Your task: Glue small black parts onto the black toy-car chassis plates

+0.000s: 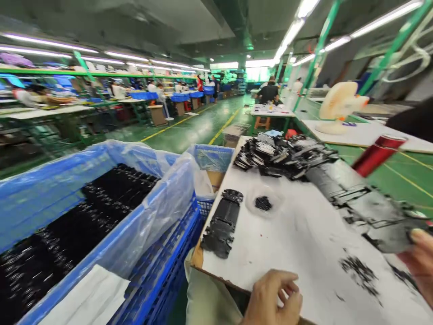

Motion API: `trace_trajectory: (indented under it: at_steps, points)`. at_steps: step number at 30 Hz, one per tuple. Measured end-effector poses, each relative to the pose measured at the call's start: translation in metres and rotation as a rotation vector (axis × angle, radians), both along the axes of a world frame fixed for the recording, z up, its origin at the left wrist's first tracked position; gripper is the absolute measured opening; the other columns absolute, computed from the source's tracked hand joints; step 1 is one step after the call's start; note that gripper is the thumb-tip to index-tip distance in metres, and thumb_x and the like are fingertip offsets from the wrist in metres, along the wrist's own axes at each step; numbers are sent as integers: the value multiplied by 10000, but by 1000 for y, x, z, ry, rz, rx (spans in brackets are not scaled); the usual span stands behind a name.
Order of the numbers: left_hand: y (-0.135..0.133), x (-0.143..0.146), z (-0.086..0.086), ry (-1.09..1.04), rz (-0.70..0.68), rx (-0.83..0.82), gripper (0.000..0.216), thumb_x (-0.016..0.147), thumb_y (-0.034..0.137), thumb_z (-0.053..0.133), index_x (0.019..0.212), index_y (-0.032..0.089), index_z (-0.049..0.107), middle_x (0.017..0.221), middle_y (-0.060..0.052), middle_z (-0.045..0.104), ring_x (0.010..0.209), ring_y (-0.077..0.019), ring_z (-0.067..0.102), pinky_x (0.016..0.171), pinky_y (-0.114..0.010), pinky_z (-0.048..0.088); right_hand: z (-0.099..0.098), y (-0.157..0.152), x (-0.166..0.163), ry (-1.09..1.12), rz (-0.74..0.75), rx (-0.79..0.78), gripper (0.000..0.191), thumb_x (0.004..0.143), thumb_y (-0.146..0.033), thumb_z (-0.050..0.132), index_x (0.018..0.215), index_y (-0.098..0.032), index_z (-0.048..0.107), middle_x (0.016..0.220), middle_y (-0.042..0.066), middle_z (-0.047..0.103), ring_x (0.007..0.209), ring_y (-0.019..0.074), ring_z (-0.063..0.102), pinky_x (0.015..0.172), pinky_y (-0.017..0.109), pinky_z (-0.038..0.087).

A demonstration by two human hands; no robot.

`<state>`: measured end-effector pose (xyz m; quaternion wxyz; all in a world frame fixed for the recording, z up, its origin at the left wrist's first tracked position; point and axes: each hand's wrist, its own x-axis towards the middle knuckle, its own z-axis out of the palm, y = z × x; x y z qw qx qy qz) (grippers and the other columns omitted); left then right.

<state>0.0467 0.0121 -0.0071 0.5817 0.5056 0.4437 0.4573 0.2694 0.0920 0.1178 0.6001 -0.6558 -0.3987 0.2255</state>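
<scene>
My left hand (274, 298) is at the front edge of the white tabletop, its fingers loosely curled and apart with nothing visible in them. At the right edge my right hand (419, 257) grips the near end of a long black plastic part (379, 212), smeared by motion. A similar flat black plastic part (223, 221), shaped like a toy car chassis, lies at the table's left edge. Beside it stands a clear round tub (264, 201) of small black pieces. Farther back is a heap of black plastic parts (280, 151).
A blue crate (162, 243), lined with clear plastic and stacked with black parts, stands left of the white table (287, 239). Small black scraps (361, 273) lie on the tabletop. Beyond are a red cylinder (379, 153), a fan (338, 106) and other people at benches.
</scene>
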Motion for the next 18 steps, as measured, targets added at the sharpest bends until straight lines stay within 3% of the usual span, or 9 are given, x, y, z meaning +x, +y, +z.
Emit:
trace_trajectory:
  at_steps: [1, 3, 5, 9, 11, 12, 15, 18]
  points:
    - [-2, 5, 4, -89, -45, -60, 374, 828, 449, 625, 1136, 244, 680, 1018, -121, 697, 878, -239, 621, 797, -360, 489, -6, -25, -2, 101, -45, -65, 276, 608, -572, 692, 811, -403, 613, 1085, 84, 652, 1092, 301, 617, 913, 441, 533]
    - [-7, 17, 8, -275, -141, -178, 487, 828, 520, 617, 1187, 191, 639, 1092, -150, 679, 957, -252, 622, 849, -376, 478, -19, -66, -8, 243, -126, -200, 384, 458, -582, 769, 755, -388, 622, 910, 73, 673, 862, 301, 683, 731, 411, 605]
    - [-12, 32, 7, -416, -216, -268, 572, 828, 568, 598, 1221, 151, 612, 1149, -183, 658, 1031, -276, 617, 893, -405, 468, -36, -96, -12, 335, -140, -261, 454, 402, -571, 805, 753, -346, 626, 806, 50, 664, 696, 269, 677, 597, 391, 626]
    - [-26, 59, 2, -564, -344, -405, 619, 825, 601, 583, 1264, 164, 595, 1251, -172, 627, 1146, -296, 584, 974, -428, 439, -81, -133, -21, 449, -60, -248, 409, 535, -498, 801, 828, -270, 630, 763, 39, 676, 633, 240, 664, 549, 375, 616]
    - [-32, 67, 2, -627, -345, -467, 575, 837, 571, 589, 1259, 181, 604, 1269, -145, 627, 1184, -289, 567, 1022, -428, 417, -102, -142, -28, 444, 9, -202, 341, 619, -527, 737, 868, -315, 640, 771, 17, 697, 639, 242, 673, 537, 374, 599]
    - [-33, 69, 2, -657, -327, -496, 537, 846, 538, 597, 1251, 186, 612, 1278, -132, 626, 1206, -285, 555, 1046, -426, 405, -110, -145, -31, 431, 55, -164, 352, 597, -588, 714, 866, -373, 639, 761, -17, 702, 634, 245, 675, 501, 370, 581]
    - [-35, 70, 5, -711, -219, -569, 424, 848, 425, 642, 1198, 186, 649, 1279, -105, 631, 1267, -266, 512, 1094, -397, 379, -116, -151, -28, 384, 182, -150, 331, 550, -621, 719, 807, -422, 654, 737, -59, 702, 632, 245, 677, 465, 357, 550]
    - [-33, 63, 4, -738, -118, -660, 412, 837, 381, 665, 1200, 189, 645, 1265, -107, 640, 1264, -275, 517, 1061, -420, 427, -100, -149, -1, 204, 378, -336, 240, 725, -474, 700, 833, -260, 685, 717, 19, 691, 629, 206, 660, 588, 355, 587]
